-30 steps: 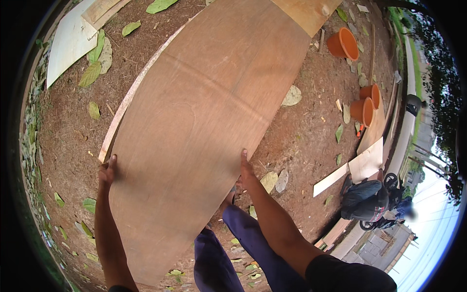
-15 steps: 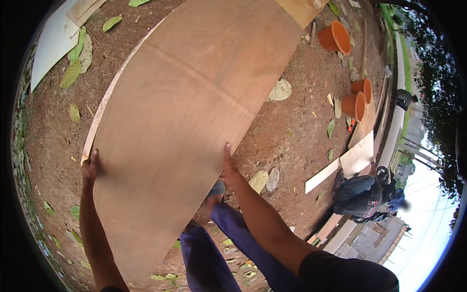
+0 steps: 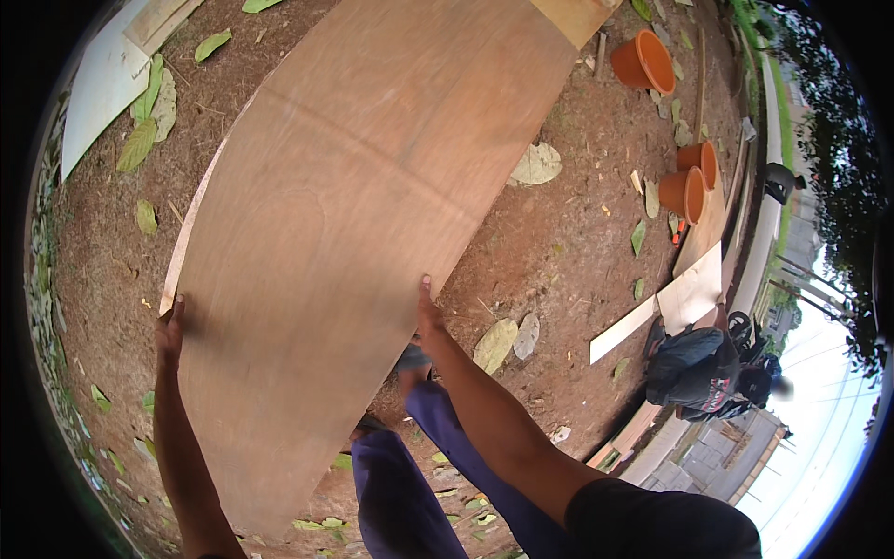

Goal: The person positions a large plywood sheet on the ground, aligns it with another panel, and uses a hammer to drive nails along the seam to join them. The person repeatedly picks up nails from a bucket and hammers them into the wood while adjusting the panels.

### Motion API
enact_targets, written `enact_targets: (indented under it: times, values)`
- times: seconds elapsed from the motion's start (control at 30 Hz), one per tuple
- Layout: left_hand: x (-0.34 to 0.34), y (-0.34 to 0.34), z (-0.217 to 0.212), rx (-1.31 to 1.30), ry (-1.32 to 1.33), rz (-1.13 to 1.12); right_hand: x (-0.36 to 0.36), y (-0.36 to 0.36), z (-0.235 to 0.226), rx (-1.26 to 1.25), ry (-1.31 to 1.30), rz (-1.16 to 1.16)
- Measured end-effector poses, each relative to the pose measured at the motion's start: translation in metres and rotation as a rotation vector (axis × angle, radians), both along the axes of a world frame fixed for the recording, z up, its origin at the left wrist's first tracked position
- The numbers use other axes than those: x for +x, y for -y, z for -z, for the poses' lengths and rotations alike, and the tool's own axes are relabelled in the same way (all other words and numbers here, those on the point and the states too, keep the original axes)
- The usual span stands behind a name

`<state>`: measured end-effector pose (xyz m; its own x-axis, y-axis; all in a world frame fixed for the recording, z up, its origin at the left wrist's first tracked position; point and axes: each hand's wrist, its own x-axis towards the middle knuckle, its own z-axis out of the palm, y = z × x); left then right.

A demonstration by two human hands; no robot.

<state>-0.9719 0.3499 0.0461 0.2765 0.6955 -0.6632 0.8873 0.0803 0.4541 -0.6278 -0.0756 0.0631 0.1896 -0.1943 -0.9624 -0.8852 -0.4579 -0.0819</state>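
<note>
A long brown plywood sheet [image 3: 317, 233] stretches from close to my body toward the far side, bowed by the lens. My left hand [image 3: 170, 334] grips its left edge, thumb on top and fingers hidden beneath. On the opposite edge, my right hand [image 3: 428, 315] holds the sheet the same way, thumb pointing up over the surface. A pale strip [image 3: 191, 233] runs along the sheet's left side; whether it is a board below or the sheet's own edge I cannot tell. A lighter wooden piece [image 3: 579, 17] shows at the far end.
Orange buckets [image 3: 643, 62] stand on the bare soil to the right, near pale board offcuts [image 3: 689, 289]. Another person [image 3: 694, 368] is low down at the right. White boards [image 3: 102, 88] lie far left. Large leaves [image 3: 535, 165] are scattered around, and my legs [image 3: 400, 484] are below the sheet's right edge.
The sheet and both hands have shifted slightly toward me, and the pale strip on the left looks narrower. Both hands keep their hold. The surroundings have moved a little rightward in view.
</note>
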Motion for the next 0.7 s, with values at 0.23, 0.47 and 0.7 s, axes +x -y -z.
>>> enact_targets:
  times: [0.23,0.47,0.7]
  values:
    - [0.006,0.065,-0.085,0.017,-0.037,0.063,-0.049,0.084,-0.03,-0.289,0.087,-0.655]
    - [-0.015,0.214,-0.237,-0.045,-0.262,0.273,-0.017,0.164,-0.172,-0.132,-0.004,-1.027]
    - [0.151,0.314,-0.324,-0.199,-0.138,0.103,0.032,0.31,-0.222,-0.119,0.159,-1.1]
